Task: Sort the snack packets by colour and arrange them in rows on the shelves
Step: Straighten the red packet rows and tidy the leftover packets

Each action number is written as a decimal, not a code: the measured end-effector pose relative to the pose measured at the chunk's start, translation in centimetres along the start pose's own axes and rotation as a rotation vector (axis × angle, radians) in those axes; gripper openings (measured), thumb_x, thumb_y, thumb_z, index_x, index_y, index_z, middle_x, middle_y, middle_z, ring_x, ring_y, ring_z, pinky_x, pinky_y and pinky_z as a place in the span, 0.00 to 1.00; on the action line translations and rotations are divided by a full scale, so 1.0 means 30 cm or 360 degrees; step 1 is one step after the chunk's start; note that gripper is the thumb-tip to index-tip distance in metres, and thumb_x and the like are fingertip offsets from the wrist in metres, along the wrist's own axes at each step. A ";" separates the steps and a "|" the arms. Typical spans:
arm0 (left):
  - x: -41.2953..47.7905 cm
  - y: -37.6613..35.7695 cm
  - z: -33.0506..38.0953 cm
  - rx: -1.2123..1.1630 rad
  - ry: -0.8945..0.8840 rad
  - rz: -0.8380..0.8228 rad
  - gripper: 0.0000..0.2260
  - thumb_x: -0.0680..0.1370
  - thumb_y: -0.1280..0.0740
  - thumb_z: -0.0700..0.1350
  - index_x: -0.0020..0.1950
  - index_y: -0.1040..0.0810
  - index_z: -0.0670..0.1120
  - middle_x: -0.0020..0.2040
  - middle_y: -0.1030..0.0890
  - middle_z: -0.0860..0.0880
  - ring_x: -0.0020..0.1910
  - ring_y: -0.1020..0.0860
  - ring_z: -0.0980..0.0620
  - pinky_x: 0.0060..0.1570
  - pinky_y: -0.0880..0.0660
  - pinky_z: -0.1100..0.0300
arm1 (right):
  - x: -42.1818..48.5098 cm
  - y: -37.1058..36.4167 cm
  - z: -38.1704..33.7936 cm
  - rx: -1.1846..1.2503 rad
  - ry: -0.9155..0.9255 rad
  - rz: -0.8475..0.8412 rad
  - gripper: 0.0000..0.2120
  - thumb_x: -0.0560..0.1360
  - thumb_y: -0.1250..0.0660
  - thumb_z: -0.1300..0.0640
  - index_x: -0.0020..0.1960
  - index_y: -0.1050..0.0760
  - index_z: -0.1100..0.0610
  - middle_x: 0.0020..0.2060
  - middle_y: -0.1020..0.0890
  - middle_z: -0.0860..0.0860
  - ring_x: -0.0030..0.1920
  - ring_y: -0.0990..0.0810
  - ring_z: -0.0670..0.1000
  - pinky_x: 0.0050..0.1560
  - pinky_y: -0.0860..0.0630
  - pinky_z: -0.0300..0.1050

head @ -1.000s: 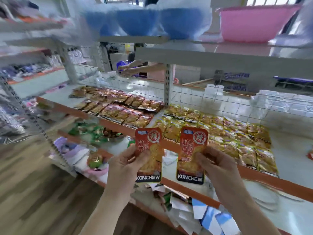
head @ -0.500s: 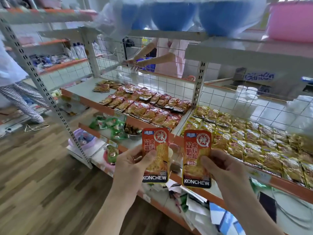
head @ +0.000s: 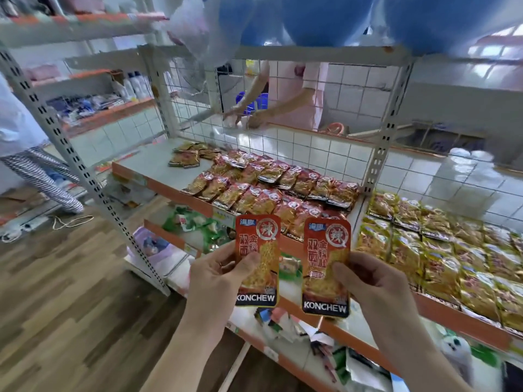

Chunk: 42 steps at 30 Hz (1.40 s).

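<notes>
Head view: found the left red packet (head: 263, 258) pinched upright in the left hand (head: 218, 281), thumb across its front, fingers curled behind. Found the right red packet (head: 322, 258) gripped the same way in the right hand (head: 379, 287), thumb on its lower right front. Noted both packets face-on, KONCHEW lettering at the bottom, side by side with a narrow gap, not touching. Noted both held in the air in front of the orange shelf edge (head: 158, 182), just before the red rows (head: 271, 190). Logged the red rows as overlapping packets lying flat on the left bay of the middle shelf, filling its right part. Logged a small loose pile (head: 188, 158) at the back left of that bay, mostly apart from the rows. Logged yellow packets (head: 441, 244) in rows on the right bay, past the upright post (head: 376, 165). Saw green packets (head: 195, 222) on the lower shelf, under the left bay. Saw wire mesh (head: 297, 148) behind the shelf and blue basins (head: 325, 18) overhead, blurred. Saw a second person in pink (head: 308, 89) beyond the mesh, arms reaching down, and a third figure in striped trousers (head: 48, 176) at far left on the wooden floor (head: 70, 306).
</notes>
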<state>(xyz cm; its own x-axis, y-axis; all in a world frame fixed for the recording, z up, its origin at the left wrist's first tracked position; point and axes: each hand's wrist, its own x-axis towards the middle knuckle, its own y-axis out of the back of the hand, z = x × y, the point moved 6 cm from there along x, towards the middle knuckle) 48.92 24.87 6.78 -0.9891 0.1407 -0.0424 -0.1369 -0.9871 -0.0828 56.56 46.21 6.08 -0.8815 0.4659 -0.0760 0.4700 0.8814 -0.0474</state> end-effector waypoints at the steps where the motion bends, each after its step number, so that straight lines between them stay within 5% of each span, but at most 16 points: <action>1: 0.036 0.019 -0.001 0.0010 0.0014 0.0002 0.10 0.69 0.28 0.46 0.45 0.13 0.60 0.46 0.13 0.50 0.49 0.15 0.46 0.53 0.21 0.50 | 0.027 -0.023 0.006 0.0001 -0.0018 0.0004 0.10 0.72 0.28 0.65 0.38 0.16 0.52 0.37 0.14 0.48 0.36 0.16 0.45 0.44 0.23 0.45; 10: 0.313 0.195 -0.022 -0.0024 0.0177 0.0094 0.11 0.69 0.26 0.46 0.51 0.13 0.51 0.50 0.13 0.46 0.53 0.16 0.41 0.63 0.26 0.38 | 0.266 -0.235 0.060 -0.0057 -0.0164 0.0084 0.10 0.71 0.26 0.67 0.41 0.18 0.51 0.37 0.14 0.44 0.44 0.16 0.51 0.47 0.22 0.47; 17: 0.446 0.260 -0.049 -0.0077 0.0265 0.0100 0.13 0.67 0.26 0.46 0.51 0.13 0.48 0.49 0.13 0.46 0.52 0.16 0.42 0.62 0.25 0.38 | 0.357 -0.373 0.037 -0.0166 -0.0089 0.0000 0.11 0.70 0.26 0.65 0.41 0.19 0.49 0.36 0.15 0.41 0.37 0.17 0.41 0.38 0.23 0.35; 24: 0.622 0.311 -0.059 -0.0113 0.0362 -0.0025 0.11 0.66 0.25 0.47 0.47 0.12 0.54 0.47 0.13 0.47 0.49 0.15 0.39 0.56 0.23 0.34 | 0.438 -0.482 0.028 -0.0228 -0.0064 0.0172 0.07 0.71 0.25 0.62 0.44 0.17 0.51 0.38 0.13 0.46 0.41 0.15 0.47 0.43 0.20 0.40; 29: 0.774 0.372 -0.070 -0.0107 0.0377 -0.0182 0.15 0.67 0.25 0.44 0.54 0.15 0.46 0.48 0.13 0.46 0.50 0.16 0.40 0.60 0.24 0.36 | 0.489 -0.578 0.020 -0.0288 0.0018 0.0415 0.08 0.70 0.25 0.62 0.43 0.17 0.50 0.36 0.14 0.45 0.39 0.15 0.46 0.40 0.21 0.35; 32: 0.873 0.440 -0.071 -0.0076 0.0388 -0.0292 0.14 0.67 0.26 0.44 0.52 0.15 0.45 0.46 0.13 0.45 0.49 0.16 0.39 0.59 0.24 0.35 | 0.505 -0.663 0.051 -0.0319 0.0012 0.0537 0.07 0.71 0.25 0.62 0.43 0.16 0.50 0.39 0.14 0.46 0.41 0.15 0.49 0.46 0.19 0.45; 42: 1.111 0.593 -0.091 -0.0130 0.0495 -0.0526 0.06 0.77 0.30 0.39 0.51 0.16 0.46 0.44 0.13 0.45 0.41 0.14 0.41 0.41 0.18 0.47 | 0.526 -0.895 0.099 -0.0253 -0.0066 0.0793 0.09 0.72 0.27 0.63 0.41 0.18 0.49 0.38 0.14 0.42 0.39 0.17 0.41 0.40 0.24 0.32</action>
<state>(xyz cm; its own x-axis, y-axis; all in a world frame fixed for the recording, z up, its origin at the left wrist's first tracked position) 13.66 12.20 1.16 -0.8283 0.4754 -0.2964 -0.4252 -0.8780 -0.2199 30.17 29.67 3.20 -0.5489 0.8310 -0.0905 0.8163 0.5561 0.1559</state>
